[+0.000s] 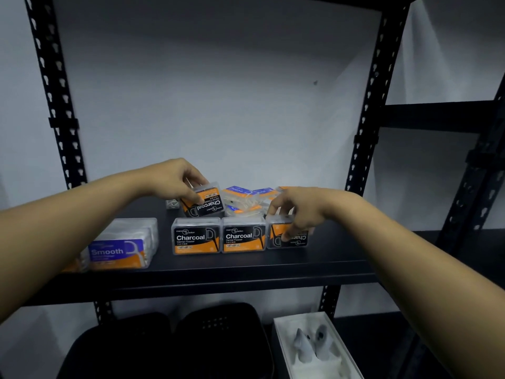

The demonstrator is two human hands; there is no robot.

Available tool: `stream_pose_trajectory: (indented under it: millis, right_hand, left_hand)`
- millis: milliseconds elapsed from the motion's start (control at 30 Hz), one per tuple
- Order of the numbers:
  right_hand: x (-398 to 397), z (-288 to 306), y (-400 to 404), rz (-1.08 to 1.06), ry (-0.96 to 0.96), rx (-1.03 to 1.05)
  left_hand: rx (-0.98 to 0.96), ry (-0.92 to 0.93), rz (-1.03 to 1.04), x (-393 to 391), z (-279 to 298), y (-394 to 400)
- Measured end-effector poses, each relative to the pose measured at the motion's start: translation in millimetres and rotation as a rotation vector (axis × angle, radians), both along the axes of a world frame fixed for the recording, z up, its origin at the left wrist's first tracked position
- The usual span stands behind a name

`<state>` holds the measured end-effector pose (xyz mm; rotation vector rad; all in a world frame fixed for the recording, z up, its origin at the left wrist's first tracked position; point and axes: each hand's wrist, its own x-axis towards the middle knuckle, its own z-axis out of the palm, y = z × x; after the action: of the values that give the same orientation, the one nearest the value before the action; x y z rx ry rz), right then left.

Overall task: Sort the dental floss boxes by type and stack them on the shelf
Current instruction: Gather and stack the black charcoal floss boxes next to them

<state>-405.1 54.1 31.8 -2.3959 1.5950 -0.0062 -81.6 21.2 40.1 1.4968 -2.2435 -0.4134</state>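
Two black-and-orange Charcoal floss boxes (196, 236) (244, 235) stand upright side by side near the front of the black shelf (218, 272). My left hand (175, 179) grips a third Charcoal box (207, 203), tilted and upside down, just above and behind them. My right hand (297, 209) grips a further Charcoal box (289, 236), upside down, resting on the shelf to the right of the row. A purple Smooth box (120, 247) stands at the left. A loose heap of purple-and-orange boxes (246, 198) lies behind.
Black perforated uprights (57, 105) (366, 127) frame the shelf on both sides. A small clear item (172, 204) lies behind the row. On the lower shelf sit dark rounded cases (218, 337) and an open white box (314, 348). Another rack stands at the right.
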Motion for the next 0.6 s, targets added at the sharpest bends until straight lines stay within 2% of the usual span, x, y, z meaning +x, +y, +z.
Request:
stream_pose_trajectory:
  millis: [167,433,500,600]
  right_hand:
    - [3.8,0.4,3.0,0.007,0.014,0.006]
    - [7.6,4.0,5.8,0.041,0.081,-0.019]
    - [6.9,4.6,5.4,0.04,0.079,-0.029]
    - [4.0,4.7,4.9,0.039,0.019,-0.027]
  left_hand:
    - [0.055,-0.053,0.016,-0.3,-7.7,-7.6]
    - [0.096,-0.266,0.034,-17.2,-13.6,-12.4]
    - [0.03,-0.303,0.041,-24.4,-5.7,-7.1]
    - [-0.199,-0.14,-0.025,-39.1,3.7,12.3]
